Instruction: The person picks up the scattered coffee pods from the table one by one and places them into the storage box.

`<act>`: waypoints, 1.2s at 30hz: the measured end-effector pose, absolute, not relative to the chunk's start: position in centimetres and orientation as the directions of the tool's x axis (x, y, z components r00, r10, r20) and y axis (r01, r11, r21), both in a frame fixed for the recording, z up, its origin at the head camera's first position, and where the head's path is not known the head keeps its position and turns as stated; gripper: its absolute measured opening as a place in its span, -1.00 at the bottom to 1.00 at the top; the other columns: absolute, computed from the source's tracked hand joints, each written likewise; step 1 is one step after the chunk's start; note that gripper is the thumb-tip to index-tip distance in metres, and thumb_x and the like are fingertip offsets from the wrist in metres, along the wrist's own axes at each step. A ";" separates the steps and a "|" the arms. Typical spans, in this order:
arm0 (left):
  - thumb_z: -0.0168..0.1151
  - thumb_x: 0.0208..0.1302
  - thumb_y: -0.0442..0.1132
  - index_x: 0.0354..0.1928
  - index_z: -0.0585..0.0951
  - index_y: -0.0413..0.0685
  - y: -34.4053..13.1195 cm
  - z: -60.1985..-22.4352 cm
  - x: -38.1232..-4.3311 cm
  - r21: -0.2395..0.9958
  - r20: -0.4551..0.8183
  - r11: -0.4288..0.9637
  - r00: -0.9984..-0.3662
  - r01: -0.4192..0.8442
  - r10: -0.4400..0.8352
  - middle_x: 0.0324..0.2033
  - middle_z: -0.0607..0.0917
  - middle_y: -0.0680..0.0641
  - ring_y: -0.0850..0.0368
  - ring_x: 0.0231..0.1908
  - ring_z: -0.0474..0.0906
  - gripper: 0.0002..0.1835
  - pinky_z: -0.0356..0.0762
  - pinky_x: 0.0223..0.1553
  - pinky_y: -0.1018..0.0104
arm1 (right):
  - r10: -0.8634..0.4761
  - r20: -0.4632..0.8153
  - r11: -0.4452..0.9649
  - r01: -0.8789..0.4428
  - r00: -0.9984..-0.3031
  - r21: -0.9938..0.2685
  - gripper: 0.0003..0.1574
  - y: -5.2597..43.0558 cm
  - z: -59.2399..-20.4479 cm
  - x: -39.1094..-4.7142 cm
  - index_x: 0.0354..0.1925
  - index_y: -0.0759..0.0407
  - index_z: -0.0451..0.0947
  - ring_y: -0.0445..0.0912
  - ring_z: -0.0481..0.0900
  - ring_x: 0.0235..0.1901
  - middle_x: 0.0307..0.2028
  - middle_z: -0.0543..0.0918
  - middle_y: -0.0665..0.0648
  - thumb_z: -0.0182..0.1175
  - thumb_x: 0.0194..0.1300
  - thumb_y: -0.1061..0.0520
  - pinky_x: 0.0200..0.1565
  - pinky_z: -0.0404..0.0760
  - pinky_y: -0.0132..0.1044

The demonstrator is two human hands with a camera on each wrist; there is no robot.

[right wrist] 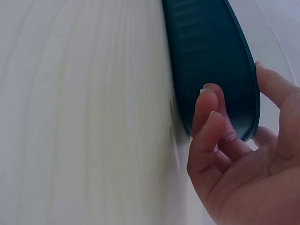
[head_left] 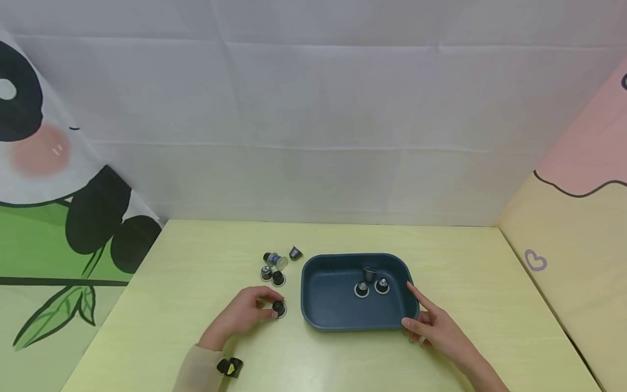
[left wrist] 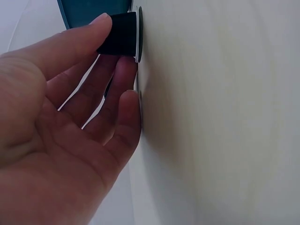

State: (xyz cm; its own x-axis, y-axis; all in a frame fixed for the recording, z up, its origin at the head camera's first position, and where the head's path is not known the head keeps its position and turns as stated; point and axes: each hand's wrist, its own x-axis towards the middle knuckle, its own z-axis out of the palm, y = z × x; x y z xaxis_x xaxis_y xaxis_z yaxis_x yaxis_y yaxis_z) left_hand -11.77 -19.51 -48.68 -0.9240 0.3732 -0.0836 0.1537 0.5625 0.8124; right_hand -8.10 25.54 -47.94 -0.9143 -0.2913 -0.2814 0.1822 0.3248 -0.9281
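My left hand [head_left: 248, 313] pinches a black coffee capsule [head_left: 278, 308] between thumb and fingers, left of the tray. The left wrist view shows this capsule [left wrist: 123, 35] with its flat rim down, right at the tabletop. My right hand [head_left: 436, 328] grips the blue tray [head_left: 338, 325] at its right front corner. Index finger and thumb lie at the rim, and the other fingers curl against the outer wall [right wrist: 215, 61]. Inside the tray, toward its right side, are a tipped dark capsule [head_left: 369, 274] and two rim-down capsules, one left [head_left: 361, 289] and one right [head_left: 382, 286].
Behind my left hand stand a silver-topped capsule [head_left: 266, 273] and a black capsule [head_left: 278, 278]. Farther back lie a pale-lidded capsule [head_left: 280, 262] on its side and a lone dark capsule [head_left: 295, 253]. A white cloth [head_left: 313, 136] hangs along the back edge of the table [head_left: 470, 261].
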 end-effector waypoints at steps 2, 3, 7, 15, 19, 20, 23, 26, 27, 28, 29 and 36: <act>0.45 0.15 -0.34 -0.07 0.72 0.03 -19.5 -48.7 -11.7 0.811 -0.085 0.564 -0.924 0.152 0.372 -0.14 0.71 0.11 0.05 -0.03 0.59 -0.71 0.52 0.02 0.08 | -0.291 -0.284 0.326 0.185 -0.914 -0.927 0.02 25.5 -47.9 -8.1 0.59 -0.14 -0.08 0.08 0.61 -0.46 -0.41 0.64 0.28 0.26 0.40 0.07 -0.48 0.55 -0.23; 0.45 0.15 -0.34 -0.07 0.72 0.03 -19.5 -48.6 -11.7 0.812 -0.085 0.564 -0.924 0.153 0.372 -0.14 0.71 0.12 0.05 -0.04 0.59 -0.72 0.52 0.02 0.09 | -0.291 -0.284 0.326 0.184 -0.913 -0.927 0.02 25.5 -47.9 -8.1 0.59 -0.14 -0.09 0.08 0.61 -0.46 -0.41 0.64 0.28 0.26 0.40 0.07 -0.48 0.55 -0.23; 0.45 0.16 -0.33 -0.07 0.71 0.02 -19.4 -48.5 -11.7 0.812 -0.079 0.561 -0.922 0.160 0.378 -0.14 0.71 0.12 0.07 -0.06 0.59 -0.72 0.53 0.01 0.12 | -0.293 -0.282 0.322 0.184 -0.913 -0.929 0.02 25.6 -47.9 -8.1 0.59 -0.14 -0.09 0.08 0.61 -0.46 -0.40 0.64 0.29 0.26 0.40 0.07 -0.48 0.55 -0.23; 0.44 0.18 -0.31 -0.05 0.72 -0.01 -19.3 -48.2 -11.6 0.814 -0.055 0.552 -0.923 0.179 0.381 -0.13 0.72 0.11 0.09 -0.07 0.60 -0.72 0.57 -0.04 0.20 | -0.289 -0.274 0.326 0.175 -0.917 -0.929 0.02 25.5 -47.9 -8.1 0.60 -0.13 -0.09 0.08 0.61 -0.46 -0.40 0.65 0.29 0.26 0.40 0.07 -0.48 0.56 -0.23; 0.44 0.19 -0.28 -0.04 0.71 -0.03 -19.3 -47.9 -11.5 0.820 -0.050 0.544 -0.925 0.178 0.377 -0.11 0.71 0.07 0.06 -0.07 0.61 -0.72 0.58 -0.06 0.23 | -0.289 -0.275 0.327 0.176 -0.917 -0.929 0.02 25.5 -48.0 -8.1 0.60 -0.13 -0.09 0.07 0.61 -0.46 -0.40 0.65 0.29 0.26 0.40 0.07 -0.48 0.56 -0.23; 0.44 0.19 -0.28 -0.04 0.71 -0.04 -19.4 -47.9 -11.5 0.824 -0.050 0.539 -0.925 0.175 0.376 -0.10 0.71 0.05 0.05 -0.08 0.61 -0.72 0.59 -0.07 0.25 | -0.289 -0.276 0.329 0.176 -0.917 -0.928 0.02 25.5 -48.0 -8.0 0.60 -0.14 -0.09 0.07 0.61 -0.46 -0.40 0.65 0.29 0.26 0.40 0.07 -0.48 0.56 -0.23; 0.45 0.19 -0.26 -0.02 0.71 -0.09 -19.5 -47.6 -11.5 0.835 -0.048 0.524 -0.926 0.168 0.374 -0.08 0.71 0.00 0.04 -0.10 0.62 -0.70 0.60 -0.11 0.29 | -0.292 -0.277 0.328 0.176 -0.915 -0.928 0.02 25.5 -48.0 -8.0 0.60 -0.14 -0.09 0.07 0.61 -0.46 -0.39 0.65 0.29 0.25 0.41 0.07 -0.47 0.56 -0.23; 0.45 0.19 -0.25 -0.01 0.70 -0.10 -19.6 -47.3 -11.5 0.837 -0.039 0.518 -0.927 0.174 0.373 -0.06 0.70 -0.03 0.04 -0.12 0.63 -0.69 0.60 -0.13 0.30 | -0.296 -0.277 0.328 0.175 -0.914 -0.928 0.01 25.5 -48.0 -8.1 0.60 -0.14 -0.09 0.07 0.61 -0.46 -0.39 0.65 0.29 0.25 0.41 0.07 -0.47 0.56 -0.23; 0.45 0.19 -0.25 0.00 0.70 -0.11 -19.6 -47.2 -11.5 0.839 -0.034 0.514 -0.927 0.177 0.374 -0.06 0.70 -0.04 0.03 -0.12 0.63 -0.68 0.60 -0.14 0.30 | -0.296 -0.278 0.328 0.176 -0.914 -0.928 0.01 25.5 -47.9 -8.1 0.60 -0.14 -0.10 0.07 0.61 -0.46 -0.39 0.65 0.29 0.25 0.41 0.07 -0.47 0.56 -0.23; 0.45 0.19 -0.25 0.00 0.70 -0.11 -19.7 -47.1 -11.5 0.841 -0.029 0.510 -0.927 0.180 0.374 -0.05 0.70 -0.05 0.03 -0.11 0.63 -0.68 0.60 -0.14 0.29 | -0.295 -0.280 0.327 0.178 -0.913 -0.928 0.01 25.5 -47.9 -8.1 0.60 -0.14 -0.10 0.07 0.61 -0.46 -0.39 0.66 0.29 0.25 0.41 0.07 -0.47 0.56 -0.23; 0.46 0.19 -0.25 0.01 0.70 -0.11 -19.7 -47.0 -11.5 0.842 -0.025 0.508 -0.928 0.181 0.373 -0.04 0.69 -0.06 0.02 -0.11 0.63 -0.67 0.60 -0.15 0.29 | -0.295 -0.280 0.326 0.180 -0.913 -0.928 0.01 25.5 -47.9 -8.1 0.60 -0.14 -0.10 0.07 0.61 -0.46 -0.39 0.66 0.29 0.25 0.41 0.06 -0.47 0.56 -0.23; 0.45 0.21 -0.22 0.03 0.69 -0.11 -19.6 -46.0 -11.3 0.834 0.015 0.507 -0.927 0.217 0.374 0.02 0.68 -0.06 -0.03 -0.03 0.60 -0.66 0.60 -0.07 0.20 | -0.295 -0.282 0.328 0.180 -0.913 -0.927 0.02 25.5 -47.8 -8.2 0.60 -0.11 -0.12 0.05 0.61 -0.47 -0.41 0.66 0.26 0.25 0.42 0.07 -0.49 0.55 -0.24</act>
